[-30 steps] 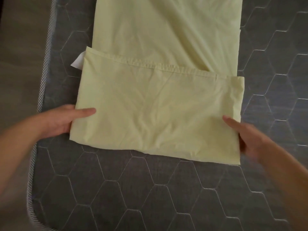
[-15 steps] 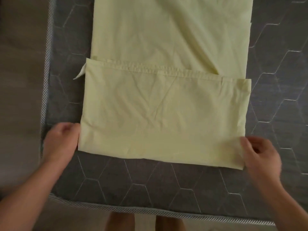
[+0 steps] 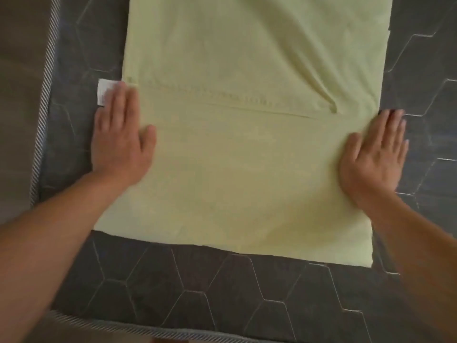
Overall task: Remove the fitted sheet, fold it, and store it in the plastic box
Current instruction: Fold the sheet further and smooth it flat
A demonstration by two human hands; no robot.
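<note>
Pressing down on the left border of the pale yellow fitted sheet (image 3: pixel 247 169), the left hand (image 3: pixel 121 144) lies flat with its fingers straight and nothing clasped, its fingertips overlapping a white tag (image 3: pixel 103 91) that pokes out onto the grey quilted mattress (image 3: pixel 222 293). If that tag is left sticking out, it is likely to bunch inside the next fold. The sheet itself lies spread on the mattress as a long folded strip, its near end doubled back up to a stitched hem (image 3: pixel 222 99) across the middle. Since neither hand pins that hem, a careless lift could let the flap slide and skew the edges. Further right, a diagonal crease (image 3: pixel 321 90) runs down to the hem (a tuck of trapped cloth, by the look of it), and folding over it would probably set a lump. At the right border the right hand (image 3: pixel 376 157) also rests open and flat, fingers reaching onto the mattress, holding nothing. The plastic box is out of view.
</note>
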